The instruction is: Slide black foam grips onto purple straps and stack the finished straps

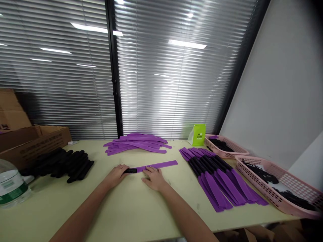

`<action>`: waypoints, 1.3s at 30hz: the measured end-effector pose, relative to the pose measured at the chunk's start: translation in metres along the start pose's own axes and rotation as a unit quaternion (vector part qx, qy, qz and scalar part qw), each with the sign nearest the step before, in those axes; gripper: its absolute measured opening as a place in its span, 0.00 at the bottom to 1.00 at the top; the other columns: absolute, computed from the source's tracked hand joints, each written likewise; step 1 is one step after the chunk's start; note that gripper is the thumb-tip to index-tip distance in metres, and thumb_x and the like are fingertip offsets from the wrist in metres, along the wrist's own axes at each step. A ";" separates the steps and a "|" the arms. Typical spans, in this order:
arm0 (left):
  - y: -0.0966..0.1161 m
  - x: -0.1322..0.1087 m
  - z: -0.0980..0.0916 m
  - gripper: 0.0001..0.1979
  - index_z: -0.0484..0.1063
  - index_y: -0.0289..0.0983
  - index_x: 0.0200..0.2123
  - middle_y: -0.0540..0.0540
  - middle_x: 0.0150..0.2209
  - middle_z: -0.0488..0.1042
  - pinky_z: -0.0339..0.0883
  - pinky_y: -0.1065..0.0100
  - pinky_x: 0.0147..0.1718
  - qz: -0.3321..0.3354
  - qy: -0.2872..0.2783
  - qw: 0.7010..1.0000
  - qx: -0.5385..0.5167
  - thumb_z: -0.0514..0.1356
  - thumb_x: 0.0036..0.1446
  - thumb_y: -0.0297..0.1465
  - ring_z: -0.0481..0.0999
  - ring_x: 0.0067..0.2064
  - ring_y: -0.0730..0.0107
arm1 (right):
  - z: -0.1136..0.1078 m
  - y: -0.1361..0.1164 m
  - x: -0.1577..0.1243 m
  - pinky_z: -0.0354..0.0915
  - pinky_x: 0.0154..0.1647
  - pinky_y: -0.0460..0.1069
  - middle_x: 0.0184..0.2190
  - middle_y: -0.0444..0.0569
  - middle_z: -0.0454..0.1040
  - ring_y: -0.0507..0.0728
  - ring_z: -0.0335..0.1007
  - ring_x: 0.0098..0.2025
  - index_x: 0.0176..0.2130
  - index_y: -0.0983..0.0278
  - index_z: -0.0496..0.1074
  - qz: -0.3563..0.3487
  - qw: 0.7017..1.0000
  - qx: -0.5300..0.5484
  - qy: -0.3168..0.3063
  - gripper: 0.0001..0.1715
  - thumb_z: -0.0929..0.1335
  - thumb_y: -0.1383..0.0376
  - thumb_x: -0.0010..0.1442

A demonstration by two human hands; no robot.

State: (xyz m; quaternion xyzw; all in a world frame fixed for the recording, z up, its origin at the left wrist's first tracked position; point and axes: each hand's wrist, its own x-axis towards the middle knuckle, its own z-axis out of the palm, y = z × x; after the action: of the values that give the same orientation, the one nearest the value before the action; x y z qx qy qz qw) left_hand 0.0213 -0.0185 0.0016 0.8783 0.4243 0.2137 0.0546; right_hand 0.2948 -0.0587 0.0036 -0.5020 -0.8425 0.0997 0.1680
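Note:
Near the middle of the table, my left hand (116,176) is closed over the left end of a short black ribbed grip sleeve (131,170). From the sleeve's right end a flat purple strip (165,164) runs to the right along the tabletop. My right hand (154,178) lies palm down, its fingertips resting on the strip just right of the sleeve. Its thumb is apart, below the strip. Whether the strip reaches inside the sleeve is hidden. Behind my hands lies a loose pile of purple strips (137,144). Several black sleeves (75,164) are heaped to the left.
On the right lie several purple strips with black sleeves around them (219,178). Beyond them are two pink baskets (284,173) holding black items, and a green pouch (199,135). A cardboard box (54,139) and a clear bottle (12,188) stand left. Blinds close off the back.

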 end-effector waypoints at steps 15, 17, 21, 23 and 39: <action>0.038 0.001 -0.003 0.14 0.70 0.37 0.41 0.45 0.37 0.74 0.65 0.65 0.40 -0.003 0.016 0.978 -0.206 0.52 0.60 0.39 0.72 0.40 0.62 | 0.025 -0.045 0.051 0.58 0.51 0.52 0.43 0.50 0.76 0.58 0.69 0.47 0.46 0.60 0.72 -0.079 0.993 -0.056 0.061 0.16 0.66 0.58 0.59; 0.037 0.001 -0.006 0.15 0.69 0.37 0.41 0.46 0.36 0.74 0.65 0.66 0.39 -0.026 0.035 0.974 -0.221 0.52 0.59 0.41 0.72 0.39 0.63 | 0.027 -0.050 0.058 0.61 0.47 0.51 0.39 0.51 0.77 0.58 0.71 0.43 0.41 0.62 0.74 -0.064 0.994 -0.067 0.065 0.13 0.64 0.60 0.60; 0.024 0.001 -0.008 0.15 0.66 0.38 0.40 0.49 0.33 0.72 0.64 0.65 0.37 -0.120 0.125 0.969 -0.178 0.51 0.59 0.42 0.72 0.36 0.64 | 0.027 -0.049 0.054 0.65 0.42 0.48 0.39 0.50 0.76 0.56 0.71 0.42 0.40 0.61 0.74 -0.048 0.993 -0.057 0.092 0.14 0.61 0.62 0.64; 0.016 0.000 -0.007 0.13 0.64 0.39 0.39 0.50 0.31 0.71 0.64 0.65 0.34 -0.160 0.144 0.967 -0.135 0.51 0.58 0.42 0.71 0.33 0.64 | 0.026 -0.045 0.047 0.66 0.43 0.47 0.42 0.49 0.75 0.55 0.71 0.42 0.45 0.60 0.73 -0.041 0.990 -0.025 0.134 0.15 0.60 0.64 0.64; 0.030 0.001 -0.001 0.13 0.62 0.38 0.46 0.45 0.37 0.72 0.64 0.62 0.39 -0.081 0.079 0.985 -0.132 0.49 0.61 0.38 0.72 0.38 0.62 | 0.025 -0.036 0.033 0.61 0.59 0.52 0.62 0.47 0.56 0.56 0.56 0.61 0.65 0.50 0.49 -0.103 0.969 0.018 0.224 0.45 0.56 0.81 0.54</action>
State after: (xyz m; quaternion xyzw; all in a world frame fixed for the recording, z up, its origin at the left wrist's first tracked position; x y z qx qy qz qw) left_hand 0.0426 -0.0371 0.0113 0.8067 0.4647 0.3313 0.1533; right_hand 0.2416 -0.0467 -0.0010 -0.4191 -0.8287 -0.0183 0.3705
